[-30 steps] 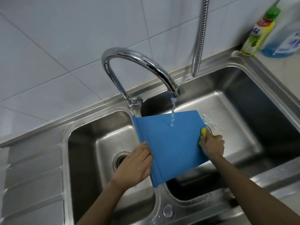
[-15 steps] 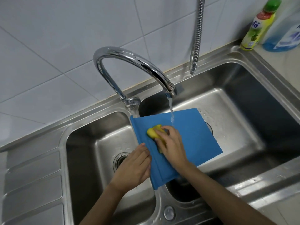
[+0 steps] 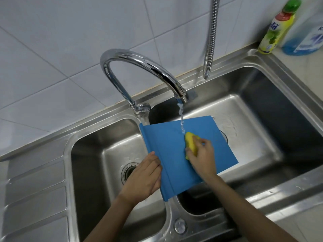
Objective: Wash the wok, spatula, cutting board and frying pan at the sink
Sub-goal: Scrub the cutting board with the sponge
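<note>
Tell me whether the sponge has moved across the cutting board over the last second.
Yes. The sponge went from the cutting board's right edge to its left part, then back toward the middle, now just under the faucet's stream.

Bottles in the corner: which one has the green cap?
The yellow bottle, nearer the sink. The clear one with blue liquid beside it shows no cap in view.

Only a "K", perhaps, shows on the blue bottle (image 3: 307,37); other labels unreadable.

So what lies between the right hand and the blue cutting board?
In the head view, a yellow sponge lies between the right hand and the cutting board.
</note>
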`<state>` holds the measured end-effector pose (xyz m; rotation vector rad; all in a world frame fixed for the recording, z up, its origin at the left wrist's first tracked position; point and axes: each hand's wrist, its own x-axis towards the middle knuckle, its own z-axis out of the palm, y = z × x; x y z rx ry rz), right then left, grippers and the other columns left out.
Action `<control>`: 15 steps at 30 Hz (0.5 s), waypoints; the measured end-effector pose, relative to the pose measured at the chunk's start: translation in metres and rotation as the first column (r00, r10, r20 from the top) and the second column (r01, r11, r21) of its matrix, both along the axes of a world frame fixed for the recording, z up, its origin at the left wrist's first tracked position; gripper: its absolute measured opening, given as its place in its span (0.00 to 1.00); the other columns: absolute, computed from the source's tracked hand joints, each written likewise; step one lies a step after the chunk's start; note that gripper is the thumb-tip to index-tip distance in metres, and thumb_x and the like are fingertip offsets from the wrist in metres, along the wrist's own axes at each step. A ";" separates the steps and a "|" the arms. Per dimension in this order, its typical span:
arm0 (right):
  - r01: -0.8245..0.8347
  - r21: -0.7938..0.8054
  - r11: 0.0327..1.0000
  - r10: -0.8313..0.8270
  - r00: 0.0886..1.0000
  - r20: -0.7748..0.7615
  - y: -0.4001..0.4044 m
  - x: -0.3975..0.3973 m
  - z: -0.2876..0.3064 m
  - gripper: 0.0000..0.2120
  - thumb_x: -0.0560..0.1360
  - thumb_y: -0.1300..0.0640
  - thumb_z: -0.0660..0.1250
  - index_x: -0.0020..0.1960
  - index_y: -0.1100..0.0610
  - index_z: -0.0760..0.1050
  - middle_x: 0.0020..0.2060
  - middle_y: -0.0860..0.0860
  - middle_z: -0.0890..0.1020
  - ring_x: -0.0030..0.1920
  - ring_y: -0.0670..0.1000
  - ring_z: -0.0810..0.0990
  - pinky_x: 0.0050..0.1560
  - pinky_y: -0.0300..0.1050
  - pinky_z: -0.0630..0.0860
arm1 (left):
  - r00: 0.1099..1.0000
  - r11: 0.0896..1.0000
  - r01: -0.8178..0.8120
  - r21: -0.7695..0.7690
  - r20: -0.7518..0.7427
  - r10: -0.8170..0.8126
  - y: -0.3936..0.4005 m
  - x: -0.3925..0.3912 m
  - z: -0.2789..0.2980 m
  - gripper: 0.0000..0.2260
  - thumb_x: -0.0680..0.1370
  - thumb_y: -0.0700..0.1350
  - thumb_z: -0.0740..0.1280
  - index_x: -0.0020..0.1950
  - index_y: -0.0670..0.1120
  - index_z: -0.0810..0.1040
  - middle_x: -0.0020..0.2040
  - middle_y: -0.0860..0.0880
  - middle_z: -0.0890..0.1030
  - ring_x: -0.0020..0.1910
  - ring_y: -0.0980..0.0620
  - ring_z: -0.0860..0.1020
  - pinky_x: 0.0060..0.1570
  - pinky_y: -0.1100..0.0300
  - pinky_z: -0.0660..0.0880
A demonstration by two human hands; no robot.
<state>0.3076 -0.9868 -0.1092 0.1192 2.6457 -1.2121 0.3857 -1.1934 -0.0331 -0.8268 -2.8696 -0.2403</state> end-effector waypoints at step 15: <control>0.046 0.204 0.978 -0.077 0.986 0.149 0.048 -0.069 -0.047 0.25 0.78 0.48 0.62 0.71 0.59 0.66 0.66 0.63 0.68 0.63 0.65 0.68 0.66 0.54 0.64 | 0.998 0.997 0.056 -0.056 0.019 -0.055 0.000 -0.007 0.007 0.08 0.77 0.43 0.63 0.47 0.40 0.79 0.47 0.44 0.79 0.51 0.46 0.76 0.67 0.50 0.68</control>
